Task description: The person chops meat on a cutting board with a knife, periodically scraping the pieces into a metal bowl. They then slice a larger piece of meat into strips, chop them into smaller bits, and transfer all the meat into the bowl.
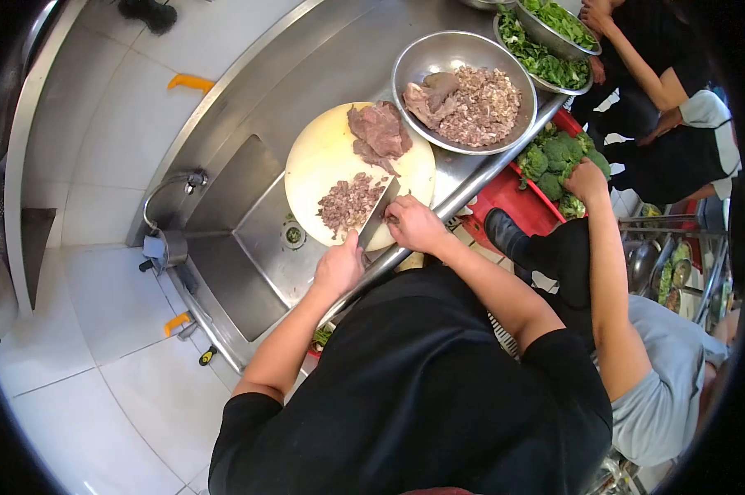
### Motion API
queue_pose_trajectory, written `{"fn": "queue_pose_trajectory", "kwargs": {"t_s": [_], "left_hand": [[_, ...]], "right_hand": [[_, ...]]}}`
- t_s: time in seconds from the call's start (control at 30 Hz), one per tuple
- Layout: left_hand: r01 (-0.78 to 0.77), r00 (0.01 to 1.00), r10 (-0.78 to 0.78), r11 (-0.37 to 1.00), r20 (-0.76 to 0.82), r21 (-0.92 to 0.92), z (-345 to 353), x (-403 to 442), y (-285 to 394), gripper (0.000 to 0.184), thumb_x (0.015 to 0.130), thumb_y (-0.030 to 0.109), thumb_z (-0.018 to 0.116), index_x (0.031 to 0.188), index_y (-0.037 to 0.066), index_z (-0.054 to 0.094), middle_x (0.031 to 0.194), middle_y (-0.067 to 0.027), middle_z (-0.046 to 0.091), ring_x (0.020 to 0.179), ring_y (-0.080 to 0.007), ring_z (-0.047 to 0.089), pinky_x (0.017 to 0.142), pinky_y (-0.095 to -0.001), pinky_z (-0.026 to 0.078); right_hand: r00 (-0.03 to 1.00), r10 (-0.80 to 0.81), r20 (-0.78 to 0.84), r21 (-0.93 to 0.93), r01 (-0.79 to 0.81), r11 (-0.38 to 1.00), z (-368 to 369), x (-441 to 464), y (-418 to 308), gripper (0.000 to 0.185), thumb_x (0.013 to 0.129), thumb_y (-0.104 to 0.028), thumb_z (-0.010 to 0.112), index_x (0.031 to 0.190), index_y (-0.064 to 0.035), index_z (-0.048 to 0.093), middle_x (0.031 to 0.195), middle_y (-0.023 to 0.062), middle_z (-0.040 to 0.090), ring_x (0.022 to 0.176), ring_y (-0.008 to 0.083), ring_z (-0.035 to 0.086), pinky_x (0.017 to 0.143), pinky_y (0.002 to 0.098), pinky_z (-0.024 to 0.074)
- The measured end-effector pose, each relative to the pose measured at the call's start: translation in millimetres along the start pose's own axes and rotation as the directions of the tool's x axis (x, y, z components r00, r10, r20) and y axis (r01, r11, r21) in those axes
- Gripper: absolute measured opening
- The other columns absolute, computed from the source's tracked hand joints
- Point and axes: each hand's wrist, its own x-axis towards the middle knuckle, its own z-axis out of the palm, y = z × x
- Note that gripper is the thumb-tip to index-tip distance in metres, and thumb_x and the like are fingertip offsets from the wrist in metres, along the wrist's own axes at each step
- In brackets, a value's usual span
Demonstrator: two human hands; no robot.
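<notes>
My left hand [339, 268] is closed around the handle end of a cleaver [379, 213], whose broad blade points away across the round cutting board [310, 157]. My right hand [416, 223] is beside the blade, its fingers curled against or right by the blade's right side. What those fingers pinch, if anything, is hidden. Left of the blade lies a pile of chopped meat [343, 202]. A larger piece of cooked-looking meat [380, 132] rests at the board's far side, beyond both hands.
The board lies over a steel sink [240, 272] with a tap [192, 180]. A steel bowl [405, 62] of chopped meat stands behind right, near bowls of leafy greens [537, 54]. At right, a co-worker's hand [587, 180] touches broccoli [558, 153] in a red crate [504, 202].
</notes>
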Motion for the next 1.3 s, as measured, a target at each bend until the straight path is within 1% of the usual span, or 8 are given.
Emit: {"fn": "queue_pose_trajectory", "kwargs": {"t_s": [0.23,0.4,0.5,0.73,0.9,1.07,1.2,1.3], "left_hand": [[0.078,0.994,-0.083,0.995,0.076,0.059,-3.5,-34.5,-2.8,0.027,0.103,0.021,0.056,0.124,0.006,0.05,0.086,-0.034,0.07,0.085,-0.055,0.069,0.079,-0.0658,0.053],[-0.003,1.0,0.004,1.0,0.017,-0.024,10.1,4.0,-7.0,0.028,0.102,0.021,0.056,0.125,0.005,0.05,0.087,-0.0339,0.07,0.085,-0.0544,0.07,0.08,-0.0659,0.053],[-0.037,0.999,0.036,0.999,-0.021,-0.034,-5.0,-1.6,-6.1,0.028,0.102,0.021,0.056,0.125,0.005,0.05,0.086,-0.0338,0.07,0.084,-0.0543,0.07,0.08,-0.0658,0.052],[0.039,0.996,-0.042,0.999,0.074,0.038,6.0,-22.5,-8.2,0.029,0.101,0.017,0.058,0.124,0.003,0.048,0.089,-0.0346,0.07,0.084,-0.0554,0.068,0.078,-0.0647,0.052],[-0.065,0.998,0.065,0.998,0.01,-0.011,2.4,-5.6,-5.5,0.023,0.102,0.02,0.056,0.119,0.004,0.05,0.087,-0.0337,0.07,0.086,-0.0535,0.069,0.079,-0.0643,0.052],[-0.034,0.998,0.028,0.995,0.063,0.098,-15.3,-37.4,-6.0,0.022,0.103,0.02,0.055,0.117,0.005,0.052,0.088,-0.0323,0.07,0.087,-0.0526,0.07,0.08,-0.0638,0.052],[-0.053,0.998,0.052,0.998,0.036,0.021,7.6,-15.7,-4.5,0.021,0.102,0.02,0.054,0.117,0.005,0.052,0.086,-0.0321,0.07,0.087,-0.0525,0.07,0.079,-0.0641,0.052],[-0.125,0.992,0.126,0.992,-0.015,0.007,-5.0,-10.5,-2.8,0.019,0.102,0.02,0.054,0.115,0.005,0.053,0.084,-0.0321,0.07,0.085,-0.0524,0.07,0.077,-0.0647,0.052]], "right_hand": [[0.999,0.039,-0.024,-0.002,-0.039,0.999,8.4,-5.3,-5.2,0.015,0.083,-0.011,0.068,0.097,-0.0049,0.067,0.101,0.0122,0.065,0.103,0.0337,0.064,0.092,0.0444,0.055],[0.995,0.06,0.077,-0.023,-0.058,0.998,10.1,-3.7,-0.6,0.018,0.082,-0.011,0.069,0.098,-0.0047,0.067,0.102,0.0128,0.065,0.105,0.0339,0.064,0.093,0.0445,0.0548],[0.995,-0.014,-0.097,0.014,0.015,1.0,-5.5,-8.8,-9.2,0.016,0.082,-0.011,0.069,0.097,-0.0052,0.068,0.102,0.0132,0.065,0.104,0.0339,0.064,0.094,0.0438,0.0549],[0.999,0.048,0.01,-0.096,-0.047,0.994,11.4,-12.6,2.0,0.02,0.083,-0.013,0.068,0.1,-0.0032,0.069,0.1,0.0146,0.066,0.105,0.0352,0.064,0.096,0.0445,0.0541],[0.999,0.048,0.011,-0.046,-0.047,0.998,-2.2,-11.3,-6.6,0.019,0.084,-0.013,0.068,0.1,-0.0029,0.069,0.1,0.0148,0.066,0.103,0.0343,0.064,0.096,0.0439,0.0543],[0.998,0.038,-0.04,-0.171,-0.045,0.984,1.6,-16.9,-5.9,0.018,0.085,-0.013,0.066,0.1,-0.0032,0.069,0.098,0.015,0.066,0.102,0.0351,0.065,0.094,0.0446,0.0542],[0.999,0.015,0.036,-0.253,-0.005,0.967,12.7,-14.9,6.5,0.016,0.087,-0.013,0.063,0.098,-0.0037,0.07,0.096,0.0146,0.067,0.1,0.0359,0.066,0.094,0.0451,0.054],[0.998,0.069,-0.009,-0.182,-0.069,0.981,-4.6,-13.9,-11.5,0.014,0.087,-0.013,0.063,0.094,-0.0032,0.071,0.096,0.0151,0.067,0.099,0.0351,0.066,0.094,0.045,0.0539]]}}
